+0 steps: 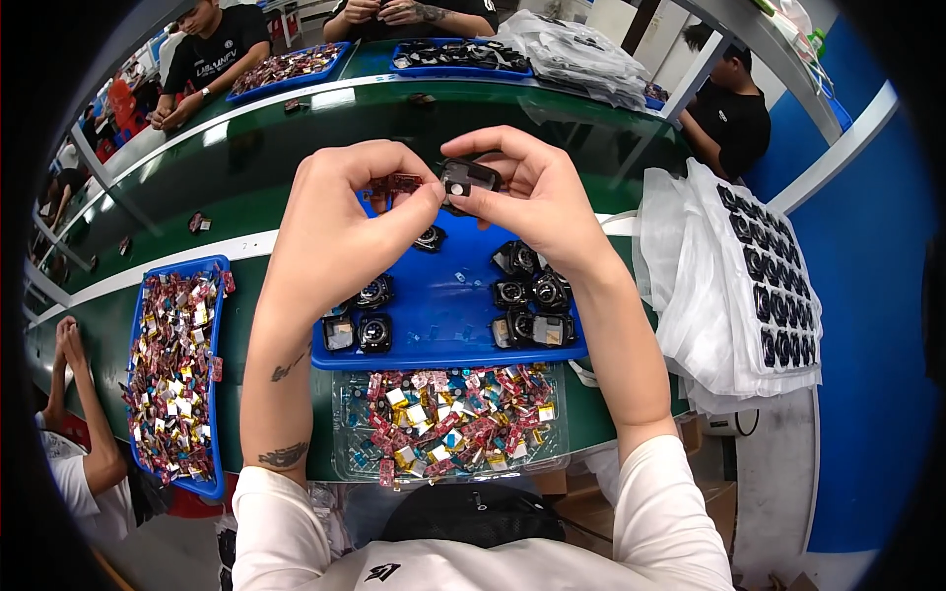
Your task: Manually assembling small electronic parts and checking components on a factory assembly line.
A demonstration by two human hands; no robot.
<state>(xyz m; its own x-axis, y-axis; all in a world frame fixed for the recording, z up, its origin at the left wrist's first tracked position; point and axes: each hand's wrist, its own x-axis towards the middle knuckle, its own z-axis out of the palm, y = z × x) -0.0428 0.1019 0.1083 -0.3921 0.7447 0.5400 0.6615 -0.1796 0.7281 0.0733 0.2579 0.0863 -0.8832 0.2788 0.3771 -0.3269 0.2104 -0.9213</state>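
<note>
Above the blue tray [439, 315], my right hand [537, 202] grips a small black watch-like case [471, 177] between thumb and fingers. My left hand [360, 217] is closed in a pinch at the case's left side, with a small red circuit board [402, 183] showing at its fingers. Whether the board is joined to the case cannot be made out. Several black watch cases [374, 332] lie in the tray below, in groups at left and right. Nearer me, a clear plastic tray [345, 448] holds a heap of red boards with silver and yellow battery cells.
A long blue tray [138, 394] of similar boards stands at left. At right, white foam sheets [680, 286] lie under a sheet of black cases [774, 261]. A green conveyor belt [572, 133] runs beyond, with more trays [461, 71] and co-workers [212, 54] across it.
</note>
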